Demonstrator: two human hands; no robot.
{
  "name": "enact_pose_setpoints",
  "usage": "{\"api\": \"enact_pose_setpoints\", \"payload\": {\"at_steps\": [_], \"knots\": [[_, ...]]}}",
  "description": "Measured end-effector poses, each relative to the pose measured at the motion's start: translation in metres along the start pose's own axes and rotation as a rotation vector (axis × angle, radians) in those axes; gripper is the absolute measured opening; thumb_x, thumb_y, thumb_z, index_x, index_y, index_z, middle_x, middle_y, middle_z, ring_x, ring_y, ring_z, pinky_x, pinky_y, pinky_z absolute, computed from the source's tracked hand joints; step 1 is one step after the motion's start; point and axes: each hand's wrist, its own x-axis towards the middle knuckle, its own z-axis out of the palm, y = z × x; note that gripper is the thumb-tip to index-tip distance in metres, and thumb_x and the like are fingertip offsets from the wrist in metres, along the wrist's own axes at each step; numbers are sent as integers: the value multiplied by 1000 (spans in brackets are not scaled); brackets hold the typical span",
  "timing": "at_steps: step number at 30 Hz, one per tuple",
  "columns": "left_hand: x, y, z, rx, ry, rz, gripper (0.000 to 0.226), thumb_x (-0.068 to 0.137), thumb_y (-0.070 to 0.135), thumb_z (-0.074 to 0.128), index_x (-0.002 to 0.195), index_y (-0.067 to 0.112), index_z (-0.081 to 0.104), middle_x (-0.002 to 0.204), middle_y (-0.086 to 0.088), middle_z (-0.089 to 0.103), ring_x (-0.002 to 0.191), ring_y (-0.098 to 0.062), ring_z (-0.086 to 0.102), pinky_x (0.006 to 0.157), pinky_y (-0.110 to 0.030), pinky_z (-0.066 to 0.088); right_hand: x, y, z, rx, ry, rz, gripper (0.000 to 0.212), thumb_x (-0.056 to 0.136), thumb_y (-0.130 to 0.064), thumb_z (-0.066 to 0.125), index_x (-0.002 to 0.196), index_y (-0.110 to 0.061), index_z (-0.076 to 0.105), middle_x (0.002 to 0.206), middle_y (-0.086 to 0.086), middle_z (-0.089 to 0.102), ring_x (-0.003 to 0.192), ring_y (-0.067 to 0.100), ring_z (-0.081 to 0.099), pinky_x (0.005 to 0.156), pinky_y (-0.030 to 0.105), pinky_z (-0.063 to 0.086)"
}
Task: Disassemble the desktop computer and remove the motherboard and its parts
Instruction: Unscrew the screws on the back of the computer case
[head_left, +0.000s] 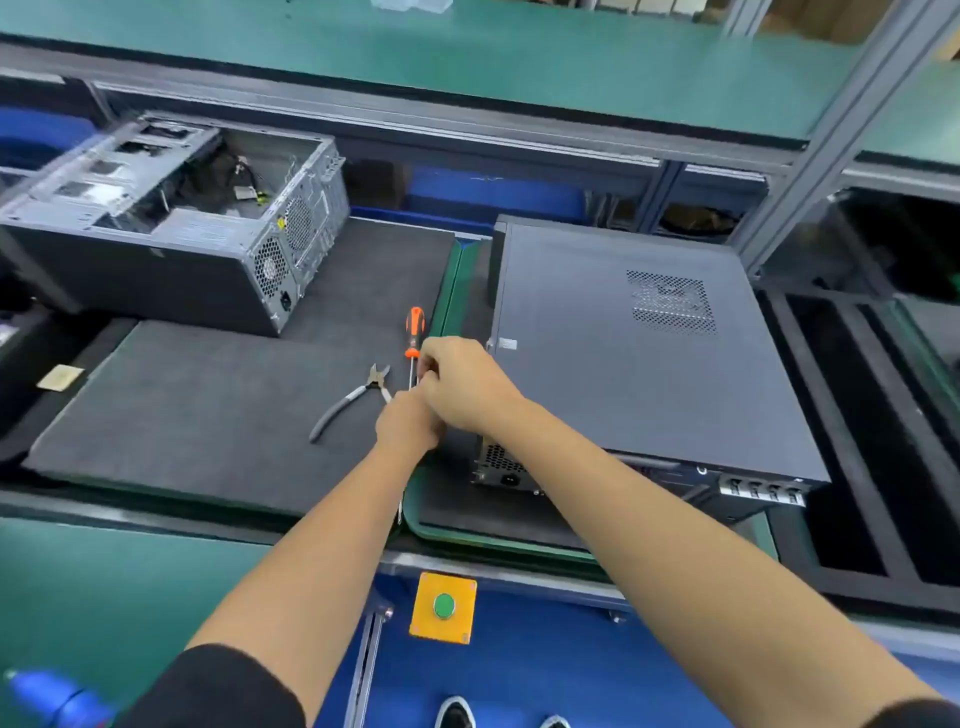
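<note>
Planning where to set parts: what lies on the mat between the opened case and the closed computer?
In the head view, an orange-handled screwdriver and side cutters lie on the dark mat between them.

An electronics disassembly line in a factory: green anti-static benches (130, 597) on aluminium framing (852, 119), a foam work mat (208, 415), and a yellow push-button box (443, 608) below the fingers.
</note>
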Motion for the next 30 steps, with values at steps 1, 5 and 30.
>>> {"api": "enact_pose_setpoints", "payload": {"at_steps": [1,5,30], "knots": [[0,0,1,20,-18,-9,34,95,14,47,128,7,52,126,-13,59,116,-31,56,91,-36,46,1,-2,2,-2,-17,-1,15,85,-2,45,88,-8,58,101,12,62,91,29,56,76,39,49],[-2,6,9,105,4,60,42,98,21,45,139,14,43,140,-8,49,129,-25,46,98,-31,40,4,-1,5,-4,-35,9,14,86,-4,45,85,-11,56,99,10,62,89,29,56,74,38,50],[-22,59,-84,-594,241,58,23,80,23,60,70,3,64,67,-11,63,71,-32,61,56,-26,47,-38,20,-36,142,225,109,11,90,-17,50,96,-9,50,101,10,54,80,24,52,57,31,36]]}}
